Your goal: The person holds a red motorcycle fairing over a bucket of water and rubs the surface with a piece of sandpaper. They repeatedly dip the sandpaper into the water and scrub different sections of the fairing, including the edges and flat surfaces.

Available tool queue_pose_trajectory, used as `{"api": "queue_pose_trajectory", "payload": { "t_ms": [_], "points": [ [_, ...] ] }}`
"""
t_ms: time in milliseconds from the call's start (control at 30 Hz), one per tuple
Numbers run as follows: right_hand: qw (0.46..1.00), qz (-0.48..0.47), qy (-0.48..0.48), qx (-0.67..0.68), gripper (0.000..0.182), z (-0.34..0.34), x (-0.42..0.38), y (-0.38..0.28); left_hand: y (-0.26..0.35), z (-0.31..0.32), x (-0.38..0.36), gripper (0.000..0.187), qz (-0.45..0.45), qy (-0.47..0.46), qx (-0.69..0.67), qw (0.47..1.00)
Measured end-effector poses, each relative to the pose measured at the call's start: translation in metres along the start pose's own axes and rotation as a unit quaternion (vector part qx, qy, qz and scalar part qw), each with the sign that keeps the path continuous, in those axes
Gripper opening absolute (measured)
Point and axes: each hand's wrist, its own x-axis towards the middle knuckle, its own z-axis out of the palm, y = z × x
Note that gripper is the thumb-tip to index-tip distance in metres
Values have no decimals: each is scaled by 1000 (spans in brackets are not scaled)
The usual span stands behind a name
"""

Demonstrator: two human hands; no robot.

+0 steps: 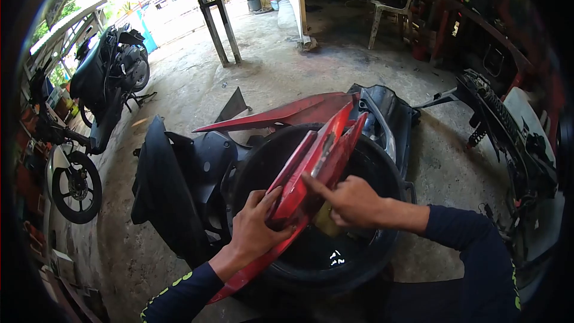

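My left hand (258, 227) is closed around a long red motorcycle fairing panel (293, 197), thumb on its lower side and fingers over the upper edge. The panel slants across a big black round tub (390, 245), its pointed ends up and away from me. Dirt and scuffs show along its middle. My right hand (359, 202) has its index finger stretched out to the panel's surface, while the other fingers curl in. Below those curled fingers is a yellowish sponge (326, 222), partly hidden by the hand and panel.
Another red panel (287, 112) lies behind the tub. Black fairing parts (173, 191) lean at its left, with more dark parts (382, 98) beyond. A motorcycle (107, 78) stands at left, a stripped frame (502, 125) at right. Farther back are a metal post (215, 15) and a plastic chair (397, 6).
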Motion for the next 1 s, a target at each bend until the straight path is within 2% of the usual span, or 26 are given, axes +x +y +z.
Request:
{"api": "queue_pose_trajectory", "payload": {
  "t_ms": [100,200,333,400,433,467,533,600,667,700,767,800,833,867,900,933,967,1000],
  "points": [
    [999,0,-43,-25,112,-14,-1,-8,4,0,-4,84,7,11,19,1000],
    [994,96,-25,-56,100,-31,7,25,4,-2,-5,81,27,33,53,998],
    [986,150,-7,-67,96,-32,8,58,5,-2,-1,82,69,41,102,992],
    [952,296,79,-1,96,-13,-1,67,7,-6,-1,83,72,29,132,988],
    [953,277,123,-2,96,5,-10,76,10,-9,-1,85,69,13,151,986],
    [953,277,122,-1,96,28,-22,81,11,-11,-1,86,66,-2,170,983],
    [953,300,35,-23,82,74,-44,87,9,-9,-2,86,82,4,197,977],
    [940,287,-173,-66,58,111,-45,90,6,-3,-1,86,99,9,222,970],
    [958,130,-240,-83,36,124,-47,88,3,3,3,82,109,4,264,958],
    [958,129,-241,-83,36,132,-49,87,3,1,4,82,107,5,265,958],
    [934,129,-333,-18,28,146,-52,85,3,-3,9,80,103,-6,217,971],
    [934,129,-334,-19,28,148,-57,89,3,-4,11,80,103,-6,215,971],
    [928,157,-337,-8,29,144,-60,93,4,-5,12,79,86,11,158,984],
    [925,184,-332,3,31,142,-53,99,2,-12,16,79,73,30,107,991],
    [937,176,-302,15,35,106,-44,93,2,-14,19,82,40,25,121,992],
    [947,169,-271,26,40,64,-34,88,-2,-15,19,82,44,23,123,991],
    [961,220,-111,129,39,55,-32,93,-7,-15,21,83,39,28,150,988],
    [937,261,52,226,38,46,-30,99,-10,-15,22,85,33,33,176,983]
  ]
}}
